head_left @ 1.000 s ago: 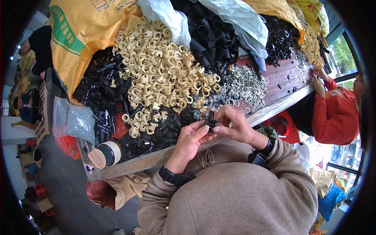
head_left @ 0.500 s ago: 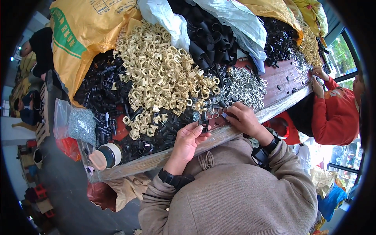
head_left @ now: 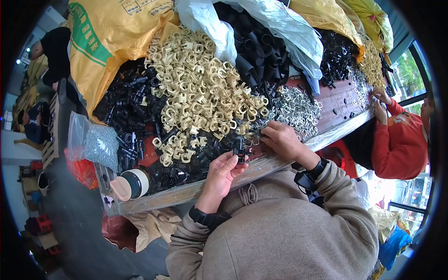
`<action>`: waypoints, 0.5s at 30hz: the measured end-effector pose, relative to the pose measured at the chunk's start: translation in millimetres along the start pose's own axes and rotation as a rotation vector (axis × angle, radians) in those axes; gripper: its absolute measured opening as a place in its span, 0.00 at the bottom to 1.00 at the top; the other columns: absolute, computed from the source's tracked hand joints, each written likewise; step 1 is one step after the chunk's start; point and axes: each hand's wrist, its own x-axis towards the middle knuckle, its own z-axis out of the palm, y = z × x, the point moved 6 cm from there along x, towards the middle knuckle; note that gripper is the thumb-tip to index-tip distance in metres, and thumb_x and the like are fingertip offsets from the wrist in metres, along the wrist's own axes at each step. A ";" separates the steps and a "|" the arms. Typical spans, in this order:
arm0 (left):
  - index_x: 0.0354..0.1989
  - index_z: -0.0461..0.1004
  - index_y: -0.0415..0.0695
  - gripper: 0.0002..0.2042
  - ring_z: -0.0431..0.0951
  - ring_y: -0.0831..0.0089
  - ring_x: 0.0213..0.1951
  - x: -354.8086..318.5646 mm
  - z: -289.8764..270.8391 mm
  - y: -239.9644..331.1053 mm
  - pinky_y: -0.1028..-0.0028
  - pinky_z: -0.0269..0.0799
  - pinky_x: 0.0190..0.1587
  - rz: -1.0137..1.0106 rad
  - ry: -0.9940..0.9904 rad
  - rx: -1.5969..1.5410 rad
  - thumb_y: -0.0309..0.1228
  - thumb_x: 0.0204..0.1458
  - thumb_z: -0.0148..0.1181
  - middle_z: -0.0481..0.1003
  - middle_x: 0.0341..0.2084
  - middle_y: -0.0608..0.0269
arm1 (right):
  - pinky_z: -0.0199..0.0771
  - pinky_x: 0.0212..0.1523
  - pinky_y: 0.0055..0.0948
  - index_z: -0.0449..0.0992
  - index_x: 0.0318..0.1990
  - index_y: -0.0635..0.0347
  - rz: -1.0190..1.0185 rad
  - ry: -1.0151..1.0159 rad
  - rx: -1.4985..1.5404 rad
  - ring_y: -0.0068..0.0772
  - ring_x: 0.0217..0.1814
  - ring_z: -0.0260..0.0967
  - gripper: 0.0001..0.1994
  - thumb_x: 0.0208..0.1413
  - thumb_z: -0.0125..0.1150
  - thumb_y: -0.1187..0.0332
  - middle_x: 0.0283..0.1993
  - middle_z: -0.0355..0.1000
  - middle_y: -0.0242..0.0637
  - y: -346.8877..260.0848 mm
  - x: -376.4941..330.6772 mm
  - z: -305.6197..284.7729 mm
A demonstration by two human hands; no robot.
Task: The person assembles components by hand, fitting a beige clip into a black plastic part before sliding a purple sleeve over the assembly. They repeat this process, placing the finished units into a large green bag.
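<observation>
My left hand pinches a small black plastic part between thumb and fingers, holding it upright over the table's near edge. To its right, my right hand has its fingers curled and pressed together, with the tips down by the near edge of the loose metal pieces. Whatever those fingertips hold is too small to make out. Silver metal rings lie heaped just beyond my right hand. Beyond my left hand spreads a large pile of cream plastic clips, with black plastic parts around it.
Sacks, one yellow and one pale, lie along the far side beside black tubes. At the left are a jar and a bag of small screws. A co-worker in a red top works farther right.
My right hand has shifted slightly left, toward the black part, and its fingertips have drawn in. My left hand still holds the black part, slightly lower. The whole view has shifted a little.
</observation>
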 end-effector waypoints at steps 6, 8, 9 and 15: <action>0.38 0.68 0.37 0.10 0.74 0.70 0.32 0.6 -0.9 -0.4 0.80 0.71 0.32 0.000 -0.009 -0.031 0.28 0.49 0.51 0.72 0.33 0.54 | 0.65 0.25 0.33 0.68 0.30 0.60 0.019 0.076 0.147 0.42 0.25 0.63 0.06 0.42 0.54 0.71 0.26 0.62 0.39 -14.0 14.1 -2.8; 0.38 0.68 0.38 0.10 0.74 0.70 0.32 1.4 -0.8 0.7 0.80 0.71 0.33 0.005 -0.010 -0.036 0.28 0.49 0.51 0.72 0.33 0.54 | 0.65 0.25 0.34 0.68 0.30 0.60 -0.055 0.011 0.072 0.45 0.24 0.63 0.06 0.42 0.54 0.71 0.25 0.63 0.40 -16.1 21.5 8.9; 0.38 0.68 0.38 0.10 0.74 0.70 0.33 1.4 -1.0 0.0 0.79 0.71 0.34 0.005 -0.011 -0.042 0.28 0.49 0.50 0.72 0.33 0.54 | 0.65 0.25 0.34 0.68 0.30 0.60 -0.058 0.011 0.071 0.45 0.24 0.63 0.06 0.42 0.54 0.71 0.25 0.63 0.40 -15.1 21.9 10.4; 0.38 0.68 0.38 0.10 0.72 0.70 0.39 4.9 -0.4 0.1 0.75 0.68 0.42 0.109 -0.020 -0.089 0.28 0.49 0.50 0.72 0.34 0.56 | 0.61 0.22 0.21 0.68 0.29 0.62 0.283 -0.157 0.949 0.24 0.22 0.62 0.06 0.49 0.53 0.69 0.22 0.65 0.30 -7.6 13.0 23.0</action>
